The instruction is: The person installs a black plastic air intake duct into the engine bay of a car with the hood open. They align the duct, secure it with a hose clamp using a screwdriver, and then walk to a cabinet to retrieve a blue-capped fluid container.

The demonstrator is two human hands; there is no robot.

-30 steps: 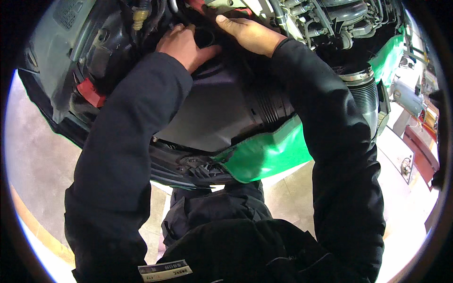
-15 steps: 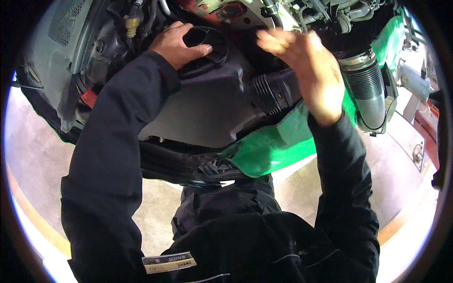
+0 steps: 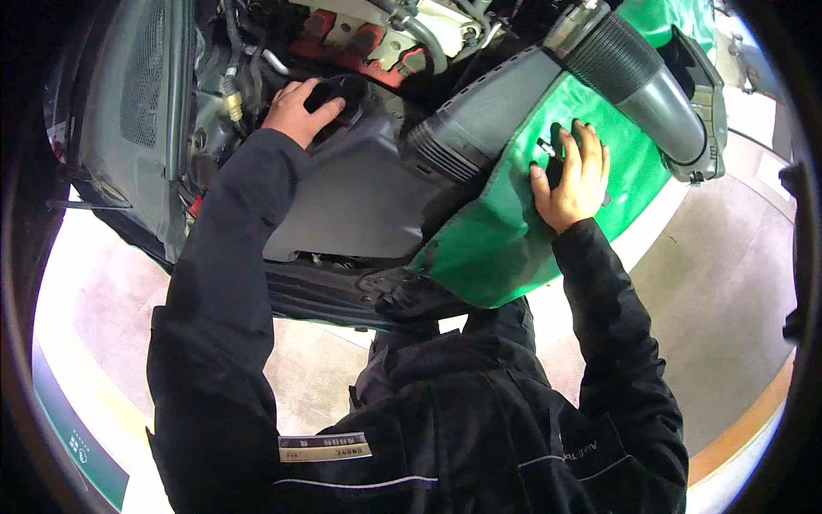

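Note:
My left hand (image 3: 300, 116) is wrapped over the edge of a black round part (image 3: 338, 98) at the rear of a large dark grey plastic housing (image 3: 351, 197) in the engine bay. My right hand (image 3: 574, 176) rests with fingers apart and slightly bent on the green protective cover (image 3: 475, 253). Beside its fingertips lies a small metal piece (image 3: 545, 146) with something dark, partly hidden by the hand. Just left of that hand, a ribbed grey air duct (image 3: 484, 103) runs diagonally along the cover.
A black corrugated hose with a grey pipe (image 3: 676, 128) lies at right. Red ignition parts (image 3: 368, 43) sit among hoses at the top. A mesh panel (image 3: 145, 77) is at left, the car's front edge (image 3: 334, 291) crosses my body, and pale floor (image 3: 719, 257) shows beyond.
My right hand has left the top of the engine bay and come down rightward onto the green cover. My left hand stays on the black part. The view has shifted.

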